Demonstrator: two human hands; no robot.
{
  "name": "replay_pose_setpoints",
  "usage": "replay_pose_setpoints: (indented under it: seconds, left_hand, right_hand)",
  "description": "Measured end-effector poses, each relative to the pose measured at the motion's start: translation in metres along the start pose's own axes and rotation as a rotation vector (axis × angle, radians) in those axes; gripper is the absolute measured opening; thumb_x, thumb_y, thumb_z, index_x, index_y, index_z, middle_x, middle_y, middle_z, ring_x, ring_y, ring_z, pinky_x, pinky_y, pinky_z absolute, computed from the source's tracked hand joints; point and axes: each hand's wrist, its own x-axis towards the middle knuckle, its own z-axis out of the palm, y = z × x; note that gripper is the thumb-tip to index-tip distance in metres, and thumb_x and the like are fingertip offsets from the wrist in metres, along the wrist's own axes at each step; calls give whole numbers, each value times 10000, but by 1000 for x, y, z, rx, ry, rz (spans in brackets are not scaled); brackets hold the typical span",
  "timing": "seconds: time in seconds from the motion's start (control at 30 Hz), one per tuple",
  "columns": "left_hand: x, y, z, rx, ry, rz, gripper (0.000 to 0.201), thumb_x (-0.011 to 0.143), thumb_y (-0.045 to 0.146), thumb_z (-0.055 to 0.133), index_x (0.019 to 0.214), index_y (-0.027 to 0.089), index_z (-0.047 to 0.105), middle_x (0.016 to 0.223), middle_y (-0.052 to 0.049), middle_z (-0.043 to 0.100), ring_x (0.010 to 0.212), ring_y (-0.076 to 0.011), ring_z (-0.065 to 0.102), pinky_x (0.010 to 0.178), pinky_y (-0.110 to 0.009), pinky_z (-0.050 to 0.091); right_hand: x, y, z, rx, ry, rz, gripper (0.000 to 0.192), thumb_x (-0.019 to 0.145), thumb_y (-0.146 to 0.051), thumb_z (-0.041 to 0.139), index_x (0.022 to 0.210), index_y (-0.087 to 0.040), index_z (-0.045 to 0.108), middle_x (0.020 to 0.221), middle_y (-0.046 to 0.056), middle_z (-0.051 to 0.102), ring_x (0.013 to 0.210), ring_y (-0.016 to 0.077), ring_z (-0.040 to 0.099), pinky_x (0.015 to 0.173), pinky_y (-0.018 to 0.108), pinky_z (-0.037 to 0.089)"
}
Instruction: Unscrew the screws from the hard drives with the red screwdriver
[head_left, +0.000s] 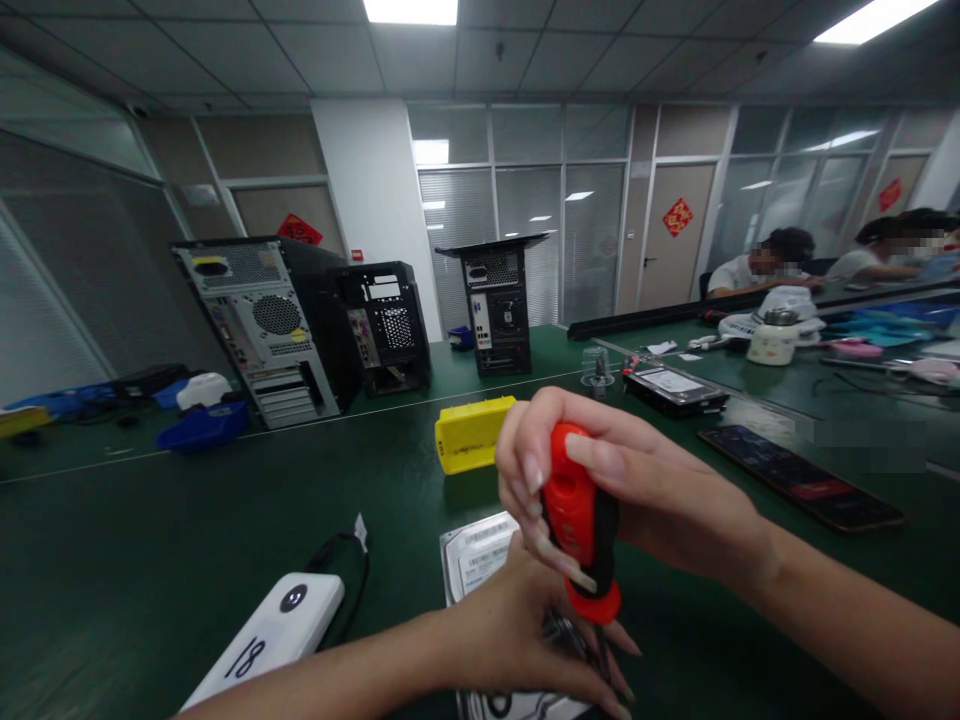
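On green desk [225,520], right hand [600,480] clasps screwdriver [577,520].

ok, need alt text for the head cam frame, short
A person's right hand grips a red-handled screwdriver upright over a hard drive that the left hand steadies on a green table. A yellow box, a phone and three open computer cases sit beyond.

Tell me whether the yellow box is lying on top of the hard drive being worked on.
No, the yellow box sits on the green table beyond the hard drive, apart from it.
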Motion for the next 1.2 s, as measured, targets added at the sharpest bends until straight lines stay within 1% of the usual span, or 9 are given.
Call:
replay_pose_setpoints:
  seconds: [0.13,0.3,0.4,0.53,0.67,0.8,0.97,1.13,1.2]
  left_hand:
    - [-1,0,1,-15,19,-23,558,694,541,797,1110,173,742,951,-85,770,873,-211,724,853,-274,539]
    - [-2,2,2,-2,30,-41,489,716,508,799,1096,205,747,1012,-62,764,901,-211,720,870,-284,525]
    - [-3,6,0,-39,10,-82,476,718,509,798,1082,207,747,986,-51,769,876,-210,726,859,-293,526]
    - [-4,11,-1,-56,23,-134,496,683,529,812,1050,201,752,969,-49,771,868,-214,727,841,-294,526]
    - [-4,12,0,-75,58,-173,514,668,555,809,1032,196,755,954,-54,772,872,-228,726,809,-295,533]
    - [-4,12,2,-61,69,-182,508,676,567,799,1023,198,754,933,-50,775,866,-226,726,799,-290,529]
    - [-3,15,-1,43,63,-120,443,730,546,773,1015,207,757,917,-39,779,887,-216,716,847,-297,501]
    - [-2,17,-8,201,60,84,428,758,518,768,1015,176,768,957,-81,773,893,-226,699,856,-318,477]
    - [-1,16,-9,207,54,118,426,767,519,761,1026,181,768,967,-82,773,891,-222,697,853,-314,467]
  right_hand:
    - [0,-1,0,-12,13,5,183,990,-321,487,979,-170,590,831,30,537,713,129,501,633,243,423]
    - [1,-1,-2,4,28,-2,179,984,-309,491,964,-164,594,843,24,524,701,124,520,645,263,428]
    - [1,-2,-3,15,27,-18,179,979,-303,494,964,-154,593,834,26,518,710,125,515,616,236,434]
    - [2,-1,-2,36,32,-26,182,978,-291,486,954,-144,591,830,26,512,695,116,512,571,199,437]
    - [2,-1,-2,31,29,-30,185,971,-301,496,941,-141,585,826,26,513,682,112,515,586,204,442]
    - [2,-1,-2,31,27,-24,191,972,-307,490,937,-145,584,811,25,514,680,117,514,589,213,441]
    - [1,-4,-3,7,40,-40,180,964,-307,494,929,-156,587,789,21,522,667,125,507,580,225,432]
    - [2,-3,-5,11,39,-63,204,973,-304,454,934,-149,581,810,26,506,650,119,500,541,212,427]
    - [2,-2,-6,-1,38,-68,207,975,-309,452,937,-148,578,810,28,507,652,120,501,539,211,424]
